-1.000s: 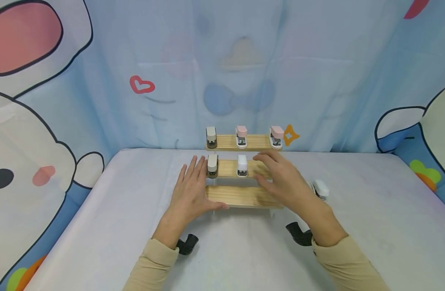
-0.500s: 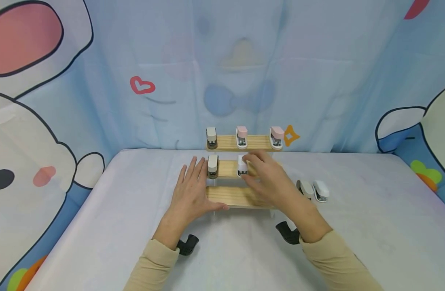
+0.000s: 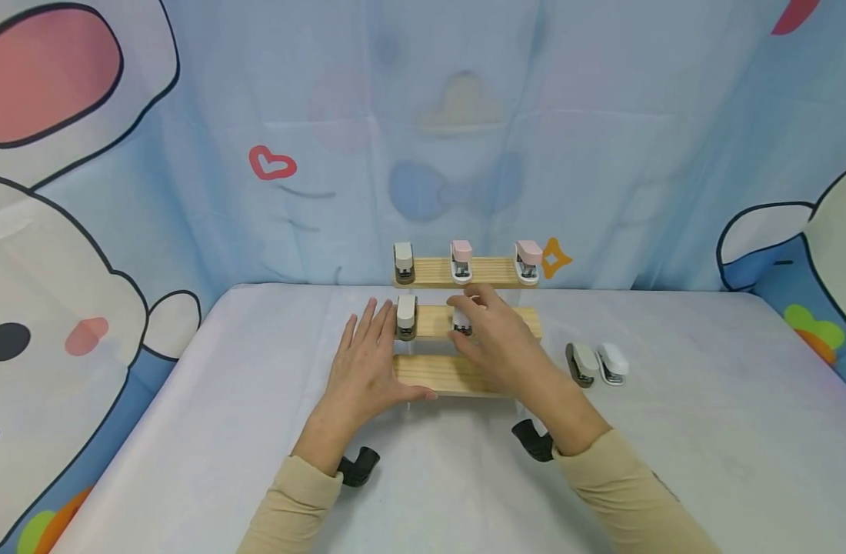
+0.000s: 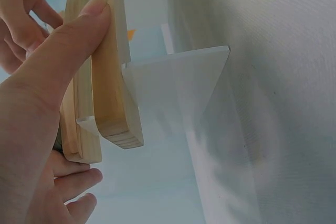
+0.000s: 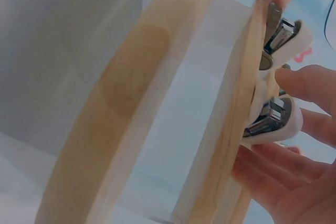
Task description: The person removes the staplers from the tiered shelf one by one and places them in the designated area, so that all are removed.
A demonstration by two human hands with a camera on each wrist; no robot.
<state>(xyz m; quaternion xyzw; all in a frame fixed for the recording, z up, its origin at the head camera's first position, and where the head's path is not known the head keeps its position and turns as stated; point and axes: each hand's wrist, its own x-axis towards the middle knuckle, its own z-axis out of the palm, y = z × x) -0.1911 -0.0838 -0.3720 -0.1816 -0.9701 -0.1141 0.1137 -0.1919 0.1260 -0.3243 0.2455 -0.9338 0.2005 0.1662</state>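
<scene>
A tiered wooden rack holds mini staplers. My left hand (image 3: 364,365) lies along its left end with fingers extended. In the left wrist view, the left thumb (image 4: 84,30) rests on the lowest board (image 4: 113,93). My right hand (image 3: 499,342) reaches over the rack, its thumb and fingers around a white stapler (image 3: 462,323) at the middle of the second board (image 3: 433,322). In the right wrist view that white stapler (image 5: 275,119) sits between thumb and fingers. A greyish-white stapler (image 3: 406,317) stands at that board's left end, beside my left fingertips.
On the top board (image 3: 433,271) stand a greyish-white stapler (image 3: 404,261) and two pink staplers (image 3: 461,260). Right of the rack, a grey stapler (image 3: 582,365) and a white stapler (image 3: 612,364) lie on the white tablecloth (image 3: 707,415). A patterned curtain (image 3: 603,154) hangs behind.
My right hand has moved left along the second board to the middle white stapler, uncovering the grey stapler on the table. My left hand has stayed in place.
</scene>
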